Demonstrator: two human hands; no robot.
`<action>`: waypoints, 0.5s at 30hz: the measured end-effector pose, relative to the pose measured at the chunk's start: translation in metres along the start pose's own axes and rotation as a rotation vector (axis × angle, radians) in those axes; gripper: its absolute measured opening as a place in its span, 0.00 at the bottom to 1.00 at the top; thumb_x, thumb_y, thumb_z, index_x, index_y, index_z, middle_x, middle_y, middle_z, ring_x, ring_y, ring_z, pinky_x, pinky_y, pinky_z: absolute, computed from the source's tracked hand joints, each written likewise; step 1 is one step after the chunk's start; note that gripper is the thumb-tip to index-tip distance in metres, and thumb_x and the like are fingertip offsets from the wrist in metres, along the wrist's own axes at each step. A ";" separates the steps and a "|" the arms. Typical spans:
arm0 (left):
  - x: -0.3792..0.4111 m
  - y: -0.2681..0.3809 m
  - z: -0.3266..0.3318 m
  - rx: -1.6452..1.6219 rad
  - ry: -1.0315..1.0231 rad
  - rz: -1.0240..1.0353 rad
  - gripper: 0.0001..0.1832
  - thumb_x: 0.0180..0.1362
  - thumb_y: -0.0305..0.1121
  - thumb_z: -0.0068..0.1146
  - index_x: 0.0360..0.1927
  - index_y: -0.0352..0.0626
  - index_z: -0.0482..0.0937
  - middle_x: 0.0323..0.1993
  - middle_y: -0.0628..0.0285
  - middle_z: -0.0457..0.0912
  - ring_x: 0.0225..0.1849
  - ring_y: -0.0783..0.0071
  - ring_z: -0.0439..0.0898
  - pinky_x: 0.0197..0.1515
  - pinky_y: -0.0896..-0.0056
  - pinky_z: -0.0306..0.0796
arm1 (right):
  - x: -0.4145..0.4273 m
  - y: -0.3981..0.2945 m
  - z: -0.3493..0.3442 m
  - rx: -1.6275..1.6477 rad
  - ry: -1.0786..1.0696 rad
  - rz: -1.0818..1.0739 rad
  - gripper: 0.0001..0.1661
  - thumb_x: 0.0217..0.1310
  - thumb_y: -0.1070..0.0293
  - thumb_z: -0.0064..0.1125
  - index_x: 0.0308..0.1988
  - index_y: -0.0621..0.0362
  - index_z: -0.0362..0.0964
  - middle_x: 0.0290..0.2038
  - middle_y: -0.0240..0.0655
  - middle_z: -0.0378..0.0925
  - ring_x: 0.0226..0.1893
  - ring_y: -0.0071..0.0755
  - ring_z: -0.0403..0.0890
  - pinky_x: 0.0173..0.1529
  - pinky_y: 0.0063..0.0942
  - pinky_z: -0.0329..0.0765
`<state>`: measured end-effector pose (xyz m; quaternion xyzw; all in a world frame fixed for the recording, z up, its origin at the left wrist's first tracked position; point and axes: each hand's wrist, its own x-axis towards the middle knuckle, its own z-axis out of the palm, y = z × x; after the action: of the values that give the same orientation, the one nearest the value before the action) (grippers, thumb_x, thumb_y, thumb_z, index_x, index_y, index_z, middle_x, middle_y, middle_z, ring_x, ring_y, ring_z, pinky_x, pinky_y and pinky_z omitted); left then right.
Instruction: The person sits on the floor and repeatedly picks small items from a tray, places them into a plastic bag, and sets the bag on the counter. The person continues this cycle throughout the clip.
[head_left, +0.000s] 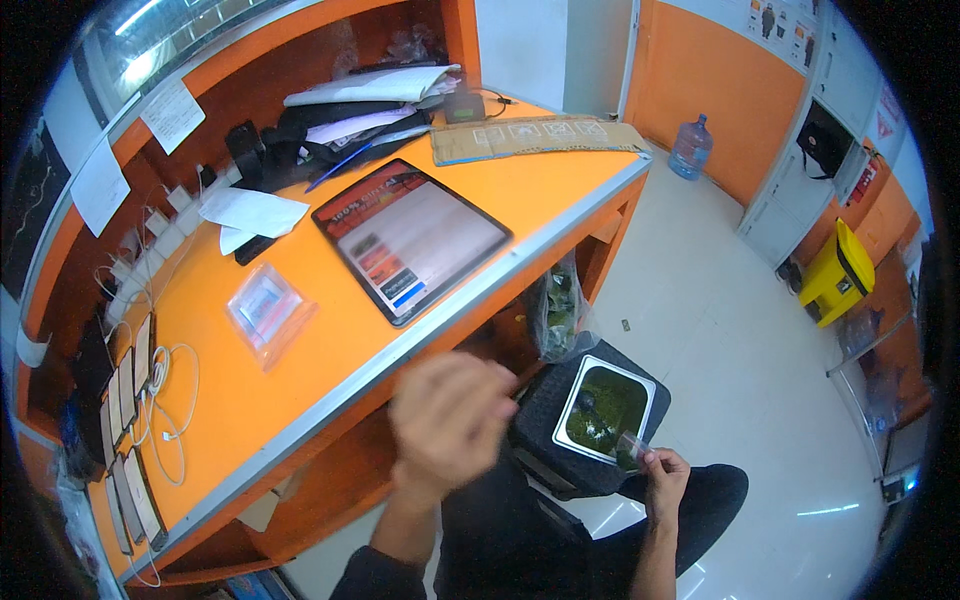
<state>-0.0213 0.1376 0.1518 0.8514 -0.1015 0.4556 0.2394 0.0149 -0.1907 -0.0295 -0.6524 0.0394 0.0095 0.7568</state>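
My right hand (666, 480) pinches a small clear plastic bag (632, 450) with green contents, at the near right corner of a white-rimmed tub (651, 390). Inside the tub lies a dark green mass (619, 409) with a dark spoon-like utensil (589, 405) resting in it. The tub sits on a dark padded stool or box (547, 397). Raised near the desk's front edge, my left hand (454, 420) is blurred, its fingers curled; whether it holds anything cannot be told. Behind the tub, a clear plastic bag (561, 315) holds more green pieces.
On the orange desk (300, 337) lie a dark-framed printed mat or board (412, 240), a plastic packet (268, 307), a cardboard piece (532, 141), papers (255, 210) and several phones (142, 495) with cables. A water bottle (690, 148) and a yellow bin (838, 274) stand on the floor.
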 end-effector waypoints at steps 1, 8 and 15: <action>0.010 -0.008 -0.017 0.214 0.000 -0.063 0.13 0.52 0.30 0.63 0.42 0.39 0.82 0.43 0.54 0.82 0.48 0.51 0.79 0.53 0.54 0.70 | 0.002 0.000 0.001 -0.009 0.020 0.000 0.09 0.58 0.70 0.68 0.29 0.63 0.77 0.25 0.33 0.79 0.24 0.23 0.76 0.32 0.21 0.72; 0.031 -0.037 -0.034 0.803 -0.197 -0.334 0.24 0.59 0.39 0.58 0.58 0.40 0.74 0.59 0.48 0.71 0.60 0.45 0.68 0.61 0.49 0.61 | 0.001 -0.003 0.014 -0.017 0.011 0.000 0.09 0.59 0.69 0.66 0.31 0.62 0.76 0.24 0.30 0.77 0.23 0.19 0.71 0.29 0.20 0.67; -0.069 -0.019 0.002 -0.049 0.285 -0.179 0.10 0.58 0.30 0.55 0.39 0.33 0.78 0.37 0.49 0.80 0.38 0.54 0.78 0.43 0.58 0.71 | 0.012 -0.003 0.011 -0.156 0.017 -0.016 0.08 0.63 0.69 0.63 0.34 0.61 0.73 0.23 0.29 0.74 0.19 0.18 0.70 0.22 0.18 0.65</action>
<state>-0.0514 0.1504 0.0881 0.7778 -0.0013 0.5459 0.3116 0.0271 -0.1805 -0.0255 -0.7097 0.0395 0.0009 0.7034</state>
